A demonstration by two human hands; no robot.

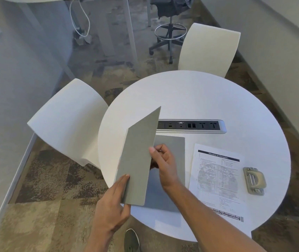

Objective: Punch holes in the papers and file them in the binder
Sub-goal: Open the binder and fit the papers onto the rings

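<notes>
Hands (160, 165) lifting binder cover (137, 160) | papers (217, 179), punch (254, 180) right

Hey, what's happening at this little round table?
A person is opening a grey binder on the white table. The left hand lifts the front cover at its bottom corner, and the right hand holds its edge. A printed paper and a hole punch lie untouched to the right.

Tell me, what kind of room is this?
Probably an office or meeting room. The round white table has a strip of plugs and sockets built in, a rolling office chair stands behind, and the floor is office carpet.
</notes>
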